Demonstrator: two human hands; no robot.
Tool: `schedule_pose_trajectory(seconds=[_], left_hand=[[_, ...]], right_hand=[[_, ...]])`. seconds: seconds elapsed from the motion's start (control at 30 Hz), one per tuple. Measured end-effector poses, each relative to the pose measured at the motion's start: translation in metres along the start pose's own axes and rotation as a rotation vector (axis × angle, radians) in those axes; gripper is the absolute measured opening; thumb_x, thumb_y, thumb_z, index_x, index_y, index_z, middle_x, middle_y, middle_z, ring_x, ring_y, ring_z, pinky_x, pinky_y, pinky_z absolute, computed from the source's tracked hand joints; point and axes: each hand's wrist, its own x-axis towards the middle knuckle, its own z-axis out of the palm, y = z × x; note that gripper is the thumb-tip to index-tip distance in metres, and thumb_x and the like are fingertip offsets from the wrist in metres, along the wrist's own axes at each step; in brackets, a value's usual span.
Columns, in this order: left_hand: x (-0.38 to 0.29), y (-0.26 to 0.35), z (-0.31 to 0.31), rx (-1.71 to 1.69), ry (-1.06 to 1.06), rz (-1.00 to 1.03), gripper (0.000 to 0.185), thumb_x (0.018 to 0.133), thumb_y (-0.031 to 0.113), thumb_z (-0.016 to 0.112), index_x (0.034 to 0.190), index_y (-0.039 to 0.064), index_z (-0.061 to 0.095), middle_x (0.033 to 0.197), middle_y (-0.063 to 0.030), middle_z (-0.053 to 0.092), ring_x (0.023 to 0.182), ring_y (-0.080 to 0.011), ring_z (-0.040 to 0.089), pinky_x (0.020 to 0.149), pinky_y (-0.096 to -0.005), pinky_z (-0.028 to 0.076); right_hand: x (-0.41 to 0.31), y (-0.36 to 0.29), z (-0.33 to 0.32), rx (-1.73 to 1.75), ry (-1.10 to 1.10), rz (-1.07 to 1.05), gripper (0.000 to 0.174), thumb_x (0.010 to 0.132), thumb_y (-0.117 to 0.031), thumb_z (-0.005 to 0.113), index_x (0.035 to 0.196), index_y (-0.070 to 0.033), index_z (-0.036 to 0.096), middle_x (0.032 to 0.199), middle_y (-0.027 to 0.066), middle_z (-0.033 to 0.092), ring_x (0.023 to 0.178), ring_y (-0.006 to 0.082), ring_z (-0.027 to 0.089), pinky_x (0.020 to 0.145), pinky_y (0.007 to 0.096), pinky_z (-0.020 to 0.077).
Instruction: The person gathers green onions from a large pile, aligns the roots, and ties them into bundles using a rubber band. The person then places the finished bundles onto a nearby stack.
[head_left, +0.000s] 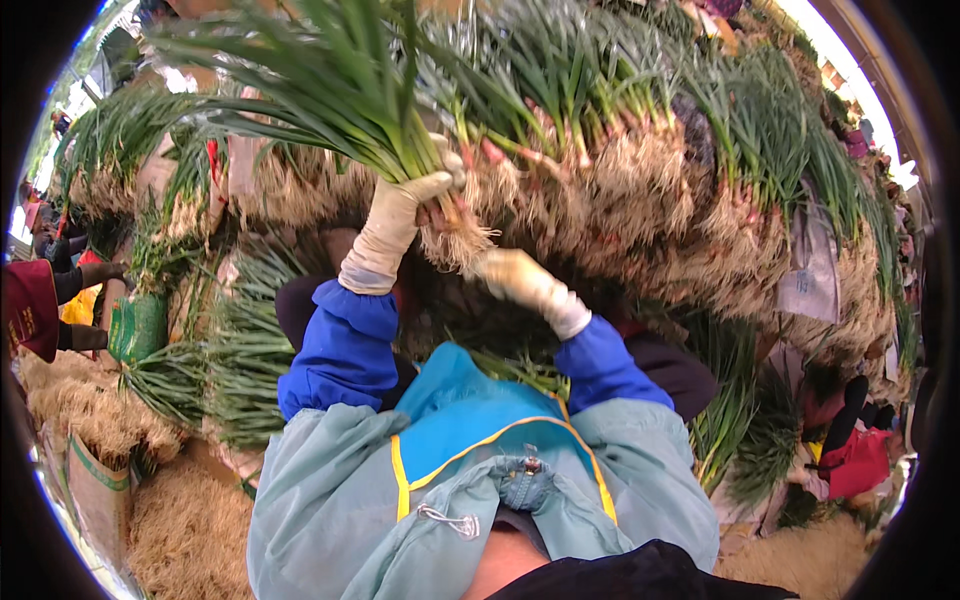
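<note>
A bunch of scallions (375, 124) is gripped by my left hand (424, 187), which wears a pale glove. Its long green leaves fan out to the upper left. Pinkish bulbs and a tuft of pale roots (454, 238) stick out below my fist. My right hand (521, 279), also gloved and blurred, is at the lower end of those roots. Blur hides whether its fingers are closed on them. Just beyond both hands lies a long heap of scallions (600, 165), its roots towards me.
More scallions (251, 360) are piled to my left, others (724, 405) to my right. A sack (97, 487) stands at lower left near heaped roots (191, 532). A green sack (137, 328) is beside a person in dark red (30, 311). Another person in red (859, 463) is at right.
</note>
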Motion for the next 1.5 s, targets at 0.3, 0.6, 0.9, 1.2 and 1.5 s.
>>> schedule_pose_trajectory(seconds=[0.3, 0.6, 0.9, 1.2, 1.5], left_hand=[[0.054, -0.044, -0.058, 1.01, 0.17, -0.029, 0.044, 0.081, 0.014, 0.061, 0.123, 0.008, 0.052, 0.091, -0.0131, 0.066, 0.079, -0.0229, 0.065, 0.072, -0.0324, 0.05], [0.043, -0.057, -0.088, 1.845, 0.019, 0.007, 0.078, 0.074, 0.001, 0.049, 0.146, 0.016, 0.022, 0.077, -0.0158, 0.065, 0.071, -0.0343, 0.064, 0.063, -0.045, 0.05], [0.043, -0.047, -0.077, 1.859, 0.03, -0.138, 0.083, 0.074, 0.0, 0.052, 0.146, 0.023, 0.02, 0.098, -0.0204, 0.065, 0.085, -0.0342, 0.065, 0.073, -0.0434, 0.051], [0.046, -0.038, -0.082, 1.917, 0.023, -0.042, 0.081, 0.077, 0.003, 0.052, 0.148, 0.019, 0.015, 0.086, -0.0155, 0.066, 0.076, -0.0303, 0.066, 0.065, -0.0417, 0.051], [0.041, -0.048, -0.096, 1.913, 0.105, 0.231, 0.072, 0.074, 0.001, 0.052, 0.142, 0.018, 0.033, 0.08, -0.0124, 0.065, 0.074, -0.0288, 0.065, 0.065, -0.0409, 0.05]], right_hand=[[-0.076, 0.122, -0.042, -0.42, 0.124, 0.224, 0.028, 0.09, -0.025, 0.048, 0.096, -0.005, 0.066, 0.075, 0.0103, 0.065, 0.066, 0.0219, 0.061, 0.064, 0.0353, 0.0484], [-0.07, 0.064, -0.039, -0.322, 0.13, 0.321, 0.036, 0.091, -0.033, 0.051, 0.106, -0.002, 0.061, 0.073, 0.0124, 0.063, 0.063, 0.023, 0.06, 0.062, 0.0359, 0.0469], [0.045, -0.142, -0.052, -1.024, 0.911, -0.816, 0.046, 0.079, -0.018, 0.064, 0.124, -0.016, 0.052, 0.106, 0.0068, 0.058, 0.098, 0.0248, 0.055, 0.084, 0.0365, 0.0435], [0.182, -0.188, -0.092, -1.179, 0.629, -0.248, 0.018, 0.088, -0.014, 0.055, 0.105, -0.008, 0.058, 0.102, 0.0154, 0.063, 0.096, 0.0298, 0.062, 0.083, 0.0387, 0.0482], [0.117, -0.204, -0.15, 0.59, 0.526, -0.461, 0.043, 0.101, -0.027, 0.035, 0.113, 0.009, 0.053, 0.056, -0.0064, 0.032, 0.051, 0.0076, 0.032, 0.048, 0.0226, 0.0373]])
